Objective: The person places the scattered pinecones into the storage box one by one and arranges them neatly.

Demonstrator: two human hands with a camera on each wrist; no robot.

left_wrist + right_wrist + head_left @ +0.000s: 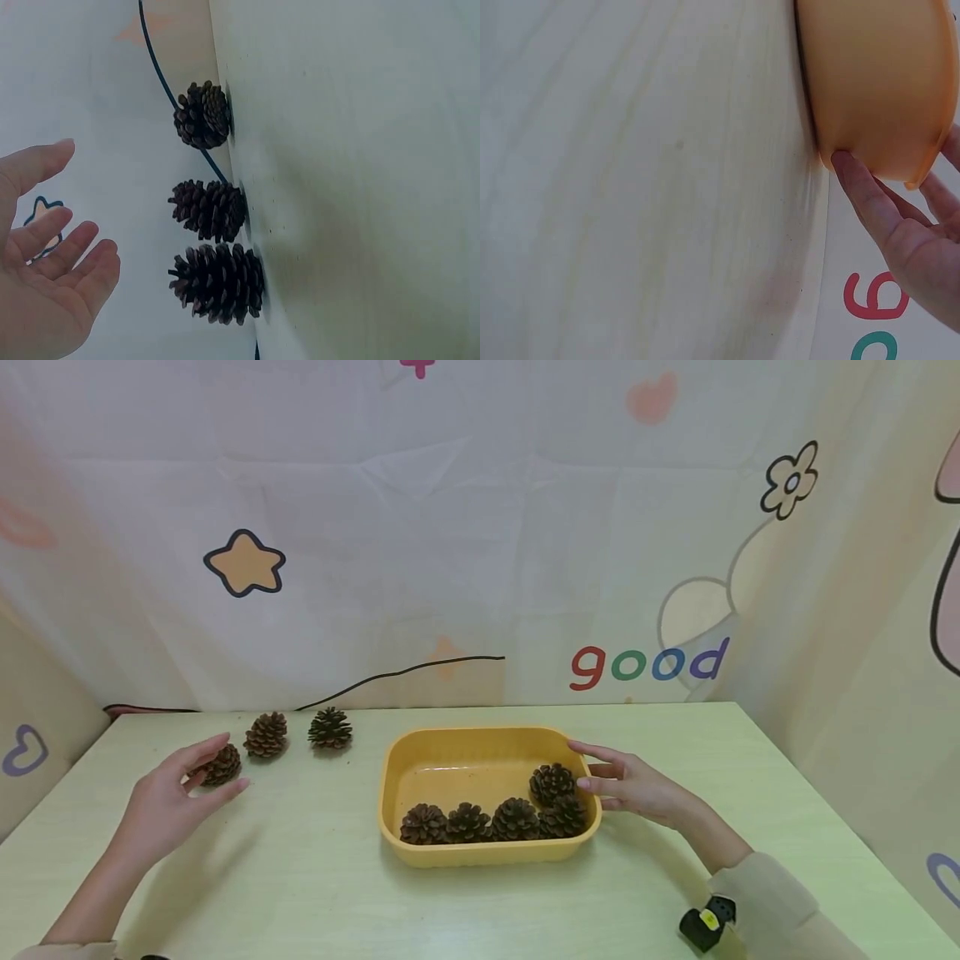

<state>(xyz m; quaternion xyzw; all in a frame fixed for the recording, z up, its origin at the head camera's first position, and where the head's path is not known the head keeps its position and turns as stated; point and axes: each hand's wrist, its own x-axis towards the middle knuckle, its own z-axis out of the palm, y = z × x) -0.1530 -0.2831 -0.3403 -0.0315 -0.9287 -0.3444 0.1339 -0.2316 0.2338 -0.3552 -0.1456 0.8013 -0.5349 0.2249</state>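
Observation:
My left hand (167, 800) is at the left of the table, fingers spread and thumb apart. In the head view it overlaps the nearest brown pine cone (222, 766); the left wrist view shows a gap between the fingers and the pine cones. Two more stand behind, a brown pine cone (266, 736) and a darker pine cone (330, 728). My right hand (637, 790) holds the right end of a yellow plastic basin (487, 855), thumb over the rim and fingers against the outer wall. Inside, several pine cones (514, 820) line the front side and right corner.
The pale wooden table (300, 885) ends at a hanging cloth (465, 568) printed with a star, a flower and the word "good". A small black device (707, 923) is strapped at the right sleeve (772, 897).

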